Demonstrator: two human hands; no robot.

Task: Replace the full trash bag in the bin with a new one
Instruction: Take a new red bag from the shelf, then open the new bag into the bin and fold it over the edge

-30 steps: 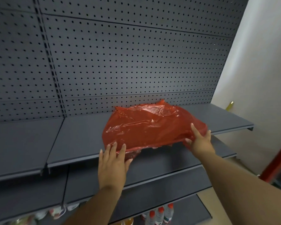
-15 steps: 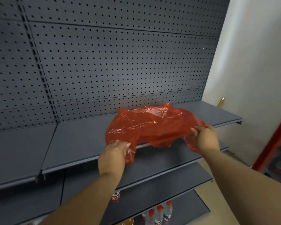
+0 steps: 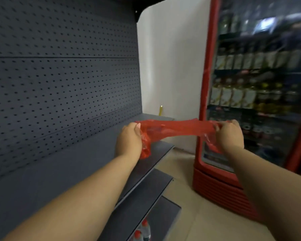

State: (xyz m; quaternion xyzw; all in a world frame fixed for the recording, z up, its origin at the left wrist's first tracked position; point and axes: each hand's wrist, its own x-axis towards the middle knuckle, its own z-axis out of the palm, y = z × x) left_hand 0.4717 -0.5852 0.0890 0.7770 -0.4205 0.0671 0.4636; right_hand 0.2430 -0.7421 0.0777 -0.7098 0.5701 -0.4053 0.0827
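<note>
Landmark: red drinks cooler [image 3: 221, 185].
- Grey shelving [image 3: 63, 153]: left of cooler; top shelf bare where visible.
- Left hand [image 3: 129, 140]: clenched on bag end, left of cooler.
- Red trash bag [image 3: 177, 127]: new, stretched taut between hands, airborne, before cooler's left edge.
- Right hand [image 3: 230, 134]: gripping opposite end, before cooler door.
- Bin: not in view.
- Progress: new bag in hand only; fitting apparently remains, old bag's removal unknowable.
</note>
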